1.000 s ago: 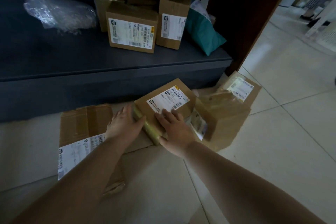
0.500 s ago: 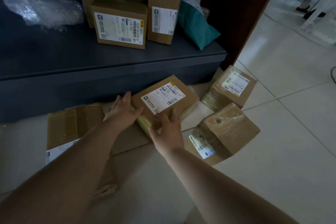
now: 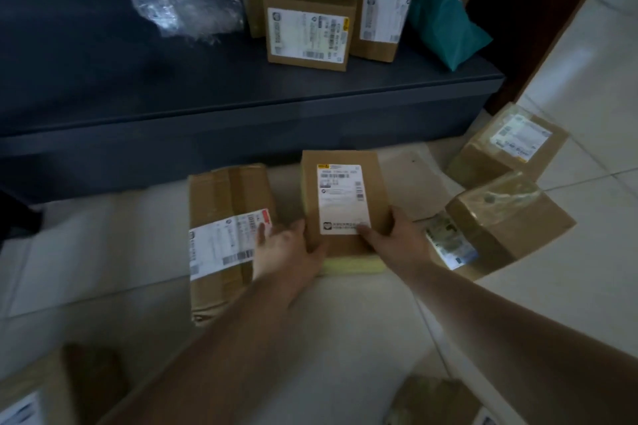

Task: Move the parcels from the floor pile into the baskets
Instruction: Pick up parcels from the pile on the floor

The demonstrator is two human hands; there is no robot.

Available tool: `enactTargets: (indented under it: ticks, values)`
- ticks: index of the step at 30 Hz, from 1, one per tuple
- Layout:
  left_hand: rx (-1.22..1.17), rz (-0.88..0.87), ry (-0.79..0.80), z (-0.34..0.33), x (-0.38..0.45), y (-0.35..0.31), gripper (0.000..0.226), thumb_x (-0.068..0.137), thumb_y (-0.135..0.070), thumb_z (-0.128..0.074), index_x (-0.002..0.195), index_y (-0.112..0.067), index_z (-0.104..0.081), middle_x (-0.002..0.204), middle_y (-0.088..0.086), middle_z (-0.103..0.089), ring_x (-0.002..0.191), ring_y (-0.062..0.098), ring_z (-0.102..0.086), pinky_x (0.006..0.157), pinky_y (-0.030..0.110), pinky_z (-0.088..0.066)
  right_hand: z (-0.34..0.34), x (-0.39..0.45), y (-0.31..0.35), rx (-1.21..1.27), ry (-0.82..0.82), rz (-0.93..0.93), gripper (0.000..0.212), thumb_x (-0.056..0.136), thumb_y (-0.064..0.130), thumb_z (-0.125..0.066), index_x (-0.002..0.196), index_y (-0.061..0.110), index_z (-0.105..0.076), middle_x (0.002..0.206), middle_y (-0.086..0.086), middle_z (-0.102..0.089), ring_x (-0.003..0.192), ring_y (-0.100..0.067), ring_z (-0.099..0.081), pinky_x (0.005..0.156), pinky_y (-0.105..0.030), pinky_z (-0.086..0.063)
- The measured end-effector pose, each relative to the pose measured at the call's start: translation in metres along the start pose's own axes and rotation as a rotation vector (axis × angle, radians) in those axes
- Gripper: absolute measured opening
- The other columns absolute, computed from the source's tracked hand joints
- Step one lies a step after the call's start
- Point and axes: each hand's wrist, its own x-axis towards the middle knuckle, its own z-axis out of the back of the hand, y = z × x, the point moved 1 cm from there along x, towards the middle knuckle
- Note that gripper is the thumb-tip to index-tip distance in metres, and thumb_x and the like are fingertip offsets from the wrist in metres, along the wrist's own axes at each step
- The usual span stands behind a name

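I have the flat labelled parcel (image 3: 345,203) on the floor (image 3: 362,331) between both hands, its long axis running straight away from me toward the dark shelf (image 3: 241,86). My left hand (image 3: 288,254) grips its near-left corner with the thumb hooked over the top, and my right hand (image 3: 397,238) clamps fingers (image 3: 367,231) on the near-right edge. No basket is in view, so I judge I must lift and turn to find one.
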Motion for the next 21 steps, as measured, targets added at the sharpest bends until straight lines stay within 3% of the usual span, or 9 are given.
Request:
enactTargets:
  ticks: [4, 8, 12, 16, 18, 21]
  values:
    - [-0.170, 0.002, -0.007, -0.006, -0.022, -0.003, 0.043, 0.090, -0.044, -0.047, 0.129, -0.025, -0.047, 0.127, -0.003, -0.057, 0.127, 0.021, -0.041, 0.115, 0.044, -0.018, 0.005, -0.004, 0.002, 0.033, 0.030, 0.031, 0.054, 0.080, 0.033, -0.070, 0.126, 0.011, -0.051, 0.121, -0.008, -0.062, 0.110, -0.027, -0.057, 0.092, -0.038, -0.047]
    - [-0.435, -0.001, -0.036, 0.000, -0.038, 0.002, 0.049, 0.091, -0.042, -0.049, 0.136, -0.023, -0.043, 0.132, -0.003, -0.052, 0.125, 0.019, -0.044, 0.108, 0.040, -0.036, 0.010, -0.015, 0.009, 0.064, 0.016, 0.093, 0.057, 0.081, 0.037, -0.069, 0.129, 0.014, -0.051, 0.121, -0.005, -0.062, 0.111, -0.024, -0.057, 0.093, -0.037, -0.046]
    - [-0.610, 0.000, -0.091, 0.022, -0.049, 0.002, 0.063, 0.091, -0.042, -0.052, 0.146, -0.022, -0.028, 0.143, -0.004, -0.044, 0.130, 0.016, -0.042, 0.104, 0.029, -0.037, 0.023, -0.025, 0.034, 0.171, -0.069, 0.191, 0.045, 0.081, 0.033, -0.068, 0.122, 0.018, -0.057, 0.101, 0.005, -0.063, 0.097, -0.016, -0.059, 0.079, -0.025, -0.044]
    - [-0.894, -0.046, -0.195, 0.057, -0.061, 0.002, 0.059, 0.090, -0.038, -0.056, 0.144, -0.030, -0.033, 0.137, -0.017, -0.045, 0.129, 0.009, -0.042, 0.103, 0.024, -0.036, 0.033, -0.037, 0.076, 0.247, -0.098, 0.375, 0.040, 0.081, 0.033, -0.068, 0.119, 0.023, -0.057, 0.099, 0.015, -0.061, 0.088, 0.000, -0.057, 0.068, -0.010, -0.039]
    - [-0.978, -0.044, -0.285, 0.076, -0.067, 0.009, 0.054, 0.090, -0.035, -0.056, 0.140, -0.032, -0.039, 0.137, -0.013, -0.049, 0.125, 0.008, -0.046, 0.103, 0.029, -0.041, 0.029, -0.045, 0.096, 0.300, -0.087, 0.438, 0.039, 0.081, 0.034, -0.067, 0.118, 0.024, -0.056, 0.100, 0.016, -0.060, 0.089, 0.003, -0.056, 0.068, -0.008, -0.040]
    - [-1.063, -0.035, -0.392, 0.101, -0.077, 0.030, 0.042, 0.092, -0.025, -0.053, 0.133, -0.030, -0.050, 0.115, -0.017, -0.063, 0.103, -0.005, -0.058, 0.081, 0.012, -0.049, 0.009, -0.056, 0.120, 0.352, -0.033, 0.459, 0.035, 0.082, 0.035, -0.067, 0.113, 0.031, -0.051, 0.092, 0.026, -0.054, 0.084, 0.010, -0.052, 0.062, -0.003, -0.039]
